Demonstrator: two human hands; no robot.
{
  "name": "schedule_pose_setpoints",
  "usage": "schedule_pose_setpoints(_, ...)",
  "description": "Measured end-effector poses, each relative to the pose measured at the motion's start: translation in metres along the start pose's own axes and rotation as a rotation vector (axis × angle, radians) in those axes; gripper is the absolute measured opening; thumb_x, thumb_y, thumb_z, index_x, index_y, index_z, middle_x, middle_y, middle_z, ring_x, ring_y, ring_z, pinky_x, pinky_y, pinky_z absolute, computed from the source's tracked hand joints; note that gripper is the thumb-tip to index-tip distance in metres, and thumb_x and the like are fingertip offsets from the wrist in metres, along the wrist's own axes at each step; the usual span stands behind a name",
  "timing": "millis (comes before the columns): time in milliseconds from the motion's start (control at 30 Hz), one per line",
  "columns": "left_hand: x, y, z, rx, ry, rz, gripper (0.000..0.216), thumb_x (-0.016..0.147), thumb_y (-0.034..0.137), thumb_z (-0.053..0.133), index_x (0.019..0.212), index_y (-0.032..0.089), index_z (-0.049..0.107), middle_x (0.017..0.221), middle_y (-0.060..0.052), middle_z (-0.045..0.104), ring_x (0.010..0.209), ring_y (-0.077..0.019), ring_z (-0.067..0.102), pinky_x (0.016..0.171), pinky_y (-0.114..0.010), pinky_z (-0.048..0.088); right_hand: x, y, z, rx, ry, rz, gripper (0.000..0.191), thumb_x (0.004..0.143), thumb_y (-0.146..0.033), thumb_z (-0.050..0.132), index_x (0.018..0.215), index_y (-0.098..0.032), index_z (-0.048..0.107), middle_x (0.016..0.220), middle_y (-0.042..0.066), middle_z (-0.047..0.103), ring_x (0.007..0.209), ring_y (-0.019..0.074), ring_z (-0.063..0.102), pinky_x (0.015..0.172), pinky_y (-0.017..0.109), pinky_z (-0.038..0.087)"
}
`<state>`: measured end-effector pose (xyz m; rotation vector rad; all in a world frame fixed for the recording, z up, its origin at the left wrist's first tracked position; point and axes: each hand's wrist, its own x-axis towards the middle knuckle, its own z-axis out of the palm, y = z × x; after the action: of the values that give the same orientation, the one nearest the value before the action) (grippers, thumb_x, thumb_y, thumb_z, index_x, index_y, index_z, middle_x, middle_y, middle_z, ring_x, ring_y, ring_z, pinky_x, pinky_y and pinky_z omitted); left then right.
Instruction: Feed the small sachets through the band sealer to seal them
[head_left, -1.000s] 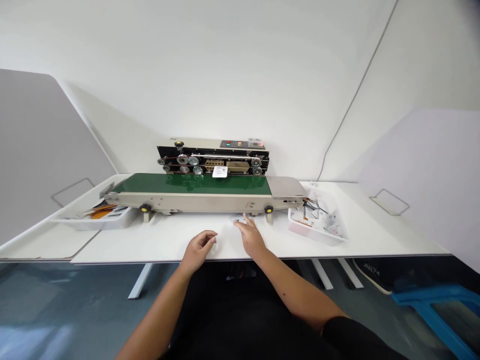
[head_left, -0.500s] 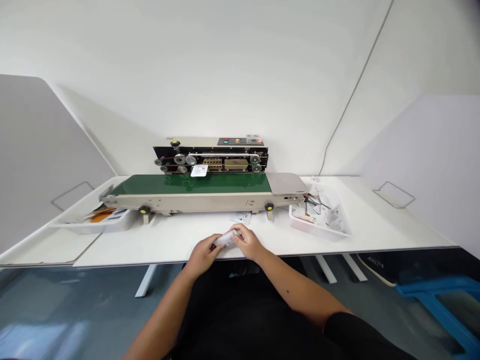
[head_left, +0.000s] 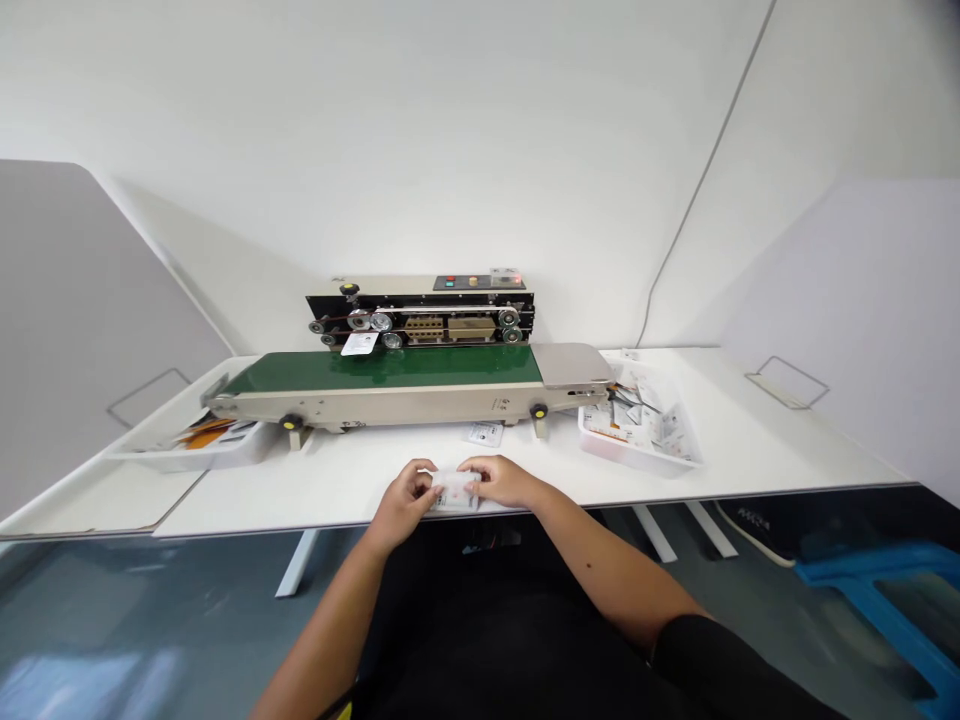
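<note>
While both its ends are pinched, packet [head_left: 457, 493] is held at near edge of table [head_left: 262, 497].
Left hand [head_left: 403, 505] grasps one end, right hand [head_left: 510, 482] the other; from where I stand, cannot tell if packet touches table. Second packet [head_left: 487, 434] lies flat beside front of machine [head_left: 405, 406]. White pouch [head_left: 360, 344] sits at rollers [head_left: 380, 322], above green belt [head_left: 457, 368]. Left bin [head_left: 202, 460], with orange pieces [head_left: 207, 433], and right bin [head_left: 641, 456] stand at machine's ends.

The left hand [head_left: 400, 505] is held near the right hand [head_left: 506, 482], fingers [head_left: 481, 464] curled inward; behind them, the forearms [head_left: 592, 562] are spread.
</note>
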<state>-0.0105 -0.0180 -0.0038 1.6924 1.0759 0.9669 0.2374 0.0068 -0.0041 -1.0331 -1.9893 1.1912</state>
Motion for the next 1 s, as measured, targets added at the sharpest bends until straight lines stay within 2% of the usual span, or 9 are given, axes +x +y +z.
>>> schedule_pose_setpoints(100,0.0,0.003,0.0,0.049,-0.083,0.014,0.031,0.094,0.044,0.064,0.11,0.023,0.049,0.068,0.008,0.051,0.063,-0.0138,0.05,0.063,-0.025,0.039,0.001,-0.021,-0.023,-0.259,-0.158,-0.034,0.032,0.085,-0.033,0.074,0.116,-0.026,0.076,0.095,0.001,0.072,0.083,0.0172,0.063,0.076,0.027,0.046)
schedule_pose_setpoints(167,0.0,0.006,0.0,0.044,-0.102,0.034,0.033,0.094,0.044,0.063,0.116,0.023,0.047,0.073,0.006,0.054,0.066,-0.0144,0.052,0.065,-0.026,0.04,0.002,-0.037,-0.043,-0.316,-0.262,-0.019,0.031,0.085,-0.034,0.076,0.114,-0.025,0.076,0.086,0.0,0.071,0.075,0.0152,0.061,0.071,0.026,0.045)
schedule_pose_setpoints(300,0.001,0.007,0.0,0.001,-0.091,0.053,0.045,0.096,0.044,0.06,0.131,0.023,0.042,0.089,0.0,0.06,0.072,-0.0153,0.054,0.067,-0.027,0.042,0.003,-0.065,-0.104,-0.112,-0.461,0.123,0.042,0.082,-0.04,0.078,0.119,-0.019,0.073,0.081,0.002,0.072,0.06,0.0111,0.058,0.057,0.022,0.043)
schedule_pose_setpoints(367,0.002,0.004,-0.001,0.012,-0.102,0.054,0.043,0.098,0.044,0.058,0.133,0.023,0.044,0.091,0.0,0.06,0.072,-0.0152,0.054,0.067,-0.027,0.042,0.008,-0.07,-0.14,0.073,-0.311,0.132,0.048,0.079,-0.043,0.08,0.119,-0.017,0.073,0.081,0.003,0.072,0.056,0.0098,0.056,0.053,0.021,0.042)
schedule_pose_setpoints(533,0.004,-0.003,-0.003,0.087,-0.112,0.062,0.039,0.098,0.043,0.058,0.131,0.024,0.05,0.093,-0.001,0.061,0.074,-0.0157,0.056,0.07,-0.028,0.045,0.034,-0.063,-0.204,0.452,0.686,-0.002,0.032,0.078,-0.035,0.078,0.105,-0.017,0.072,0.059,-0.005,0.059,0.05,0.0074,0.049,0.046,0.017,0.039)
schedule_pose_setpoints(600,0.004,0.0,-0.002,0.121,-0.109,0.058,0.037,0.097,0.043,0.057,0.128,0.023,0.053,0.092,-0.001,0.062,0.073,-0.0156,0.056,0.069,-0.027,0.045,0.047,-0.057,-0.212,0.505,0.872,0.021,0.024,0.08,-0.026,0.074,0.103,-0.017,0.071,0.058,-0.004,0.059,0.051,0.008,0.051,0.047,0.017,0.043)
schedule_pose_setpoints(767,0.002,0.011,0.0,0.203,-0.124,0.05,0.03,0.095,0.042,0.058,0.117,0.022,0.062,0.085,-0.001,0.062,0.07,-0.0161,0.055,0.067,-0.027,0.045,0.076,-0.049,-0.204,0.564,0.813,0.169,0.012,0.081,-0.009,0.067,0.092,-0.014,0.067,0.065,0.003,0.068,0.054,0.0099,0.06,0.053,0.019,0.054)
schedule_pose_setpoints(900,0.003,0.013,0.001,0.222,-0.118,0.053,0.029,0.094,0.041,0.058,0.114,0.021,0.065,0.085,-0.001,0.063,0.072,-0.017,0.058,0.067,-0.027,0.046,0.096,-0.052,-0.196,0.561,0.728,0.19,0.008,0.083,-0.008,0.069,0.089,-0.013,0.066,0.07,0.007,0.071,0.062,0.0129,0.066,0.059,0.023,0.058)
schedule_pose_setpoints(1000,0.003,0.014,0.001,0.225,-0.12,0.049,0.029,0.093,0.041,0.059,0.113,0.021,0.066,0.085,-0.001,0.063,0.071,-0.0171,0.057,0.066,-0.027,0.046,0.099,-0.058,-0.192,0.503,0.697,0.206,0.015,0.085,-0.013,0.071,0.099,-0.013,0.069,0.076,0.006,0.071,0.067,0.0142,0.066,0.065,0.027,0.059)
